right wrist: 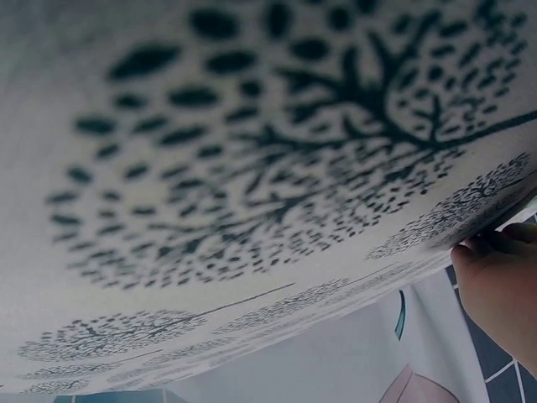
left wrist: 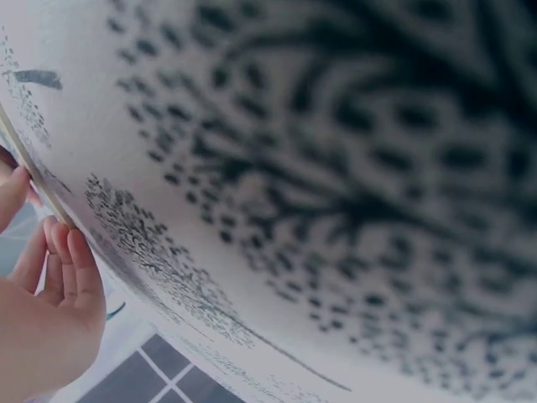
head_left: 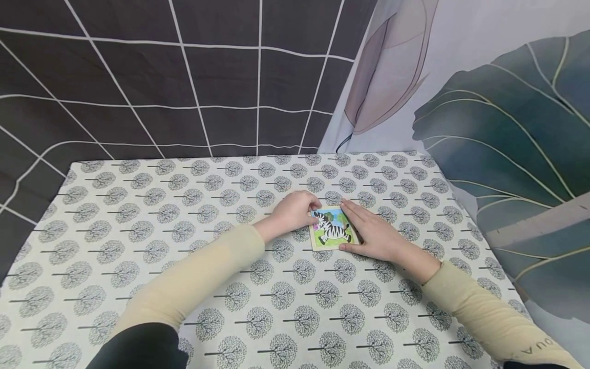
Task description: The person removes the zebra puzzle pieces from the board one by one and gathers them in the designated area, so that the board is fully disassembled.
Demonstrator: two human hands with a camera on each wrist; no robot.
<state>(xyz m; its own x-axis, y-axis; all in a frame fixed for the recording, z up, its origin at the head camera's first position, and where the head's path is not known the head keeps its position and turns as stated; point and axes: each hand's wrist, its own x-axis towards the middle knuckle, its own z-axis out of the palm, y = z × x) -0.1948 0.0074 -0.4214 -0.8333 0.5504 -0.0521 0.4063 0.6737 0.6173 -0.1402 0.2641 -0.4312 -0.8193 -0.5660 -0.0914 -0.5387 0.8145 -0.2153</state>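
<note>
A small square zebra puzzle (head_left: 334, 231) with a pale wooden rim lies flat on the tree-print cloth. My left hand (head_left: 295, 211) is at its upper left corner, fingers bent and thumb over the zebra's head; whether a loose piece is under them cannot be made out. From the right, my right hand (head_left: 375, 233) holds the board, with the thumb at the lower edge and the fingers along the upper right corner. In the left wrist view, fingertips of a hand (left wrist: 63, 285) touch the board's thin edge (left wrist: 42, 180). Part of my right hand (right wrist: 503, 285) shows at the right wrist view's edge.
The cloth (head_left: 152, 246) with printed trees covers the table. Behind it hangs a dark curtain (head_left: 230, 77) with white grid lines. A pale curtain (head_left: 465, 41) with large leaf shapes hangs along the right side.
</note>
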